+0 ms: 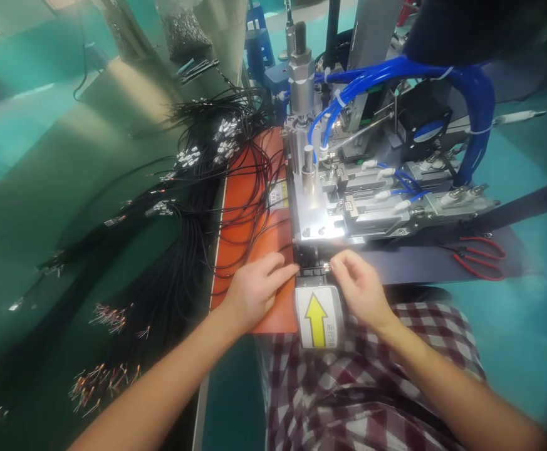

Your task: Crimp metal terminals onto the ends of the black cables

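Both of my hands are at the front of a metal pneumatic press machine (317, 210). My left hand (257, 291) has thumb and forefinger closed on a thin black cable at the machine's front edge. My right hand (360, 285) pinches a small silvery connector (326, 267) from the other side, in line with the cable. The connector lies over a small dark fixture (313, 275). Below it is a white label with a yellow arrow (317, 316) pointing toward the machine. My fingertips hide part of the cable and connector.
Left of the machine, an orange mat (273, 313) carries loose black cables. Large cable bundles (174, 269) with connectors and bare wire ends cover the green bench. Blue air hoses (482, 125) arch over the machine. Red-handled pliers (482, 257) lie to the right.
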`<state>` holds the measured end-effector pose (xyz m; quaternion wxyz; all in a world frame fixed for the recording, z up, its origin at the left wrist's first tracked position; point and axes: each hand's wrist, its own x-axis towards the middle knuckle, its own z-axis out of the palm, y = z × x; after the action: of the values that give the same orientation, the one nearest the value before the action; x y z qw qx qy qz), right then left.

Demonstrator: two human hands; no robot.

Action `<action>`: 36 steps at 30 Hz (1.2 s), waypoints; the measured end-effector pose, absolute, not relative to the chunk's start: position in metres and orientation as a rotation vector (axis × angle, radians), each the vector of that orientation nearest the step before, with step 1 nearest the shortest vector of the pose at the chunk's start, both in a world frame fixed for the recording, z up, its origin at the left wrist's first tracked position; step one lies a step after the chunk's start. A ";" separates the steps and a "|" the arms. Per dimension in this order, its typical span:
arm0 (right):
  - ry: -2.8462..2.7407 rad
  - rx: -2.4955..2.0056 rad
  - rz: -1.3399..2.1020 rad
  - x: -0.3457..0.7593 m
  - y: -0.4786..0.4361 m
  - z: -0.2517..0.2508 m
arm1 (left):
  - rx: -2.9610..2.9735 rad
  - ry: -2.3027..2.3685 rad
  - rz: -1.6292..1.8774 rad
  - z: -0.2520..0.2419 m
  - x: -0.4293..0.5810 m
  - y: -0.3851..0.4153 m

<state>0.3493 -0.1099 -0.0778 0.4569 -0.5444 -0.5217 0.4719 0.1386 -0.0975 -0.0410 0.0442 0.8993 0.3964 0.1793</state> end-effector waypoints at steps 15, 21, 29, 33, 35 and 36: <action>-1.163 -1.317 1.305 0.344 -0.113 -0.076 | 2.781 1.710 0.318 -0.044 0.171 -0.143; -1.167 -1.329 1.286 0.344 -0.113 -0.075 | 2.392 1.892 0.384 -0.046 0.170 -0.160; -1.173 -1.332 1.292 0.346 -0.111 -0.076 | 2.413 1.824 0.369 -0.042 0.157 -0.155; -1.170 -1.331 1.300 0.346 -0.111 -0.077 | 2.533 1.615 0.399 -0.042 0.137 -0.141; -1.168 -1.332 1.300 0.346 -0.111 -0.077 | 2.578 1.548 0.411 -0.041 0.133 -0.136; -1.168 -1.333 1.300 0.346 -0.111 -0.076 | 2.608 1.534 0.399 -0.039 0.133 -0.134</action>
<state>0.3458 -0.1112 -0.0763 0.4546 -0.5402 -0.4732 0.5268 0.1332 -0.1343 -0.0393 0.0452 0.8537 0.5021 0.1306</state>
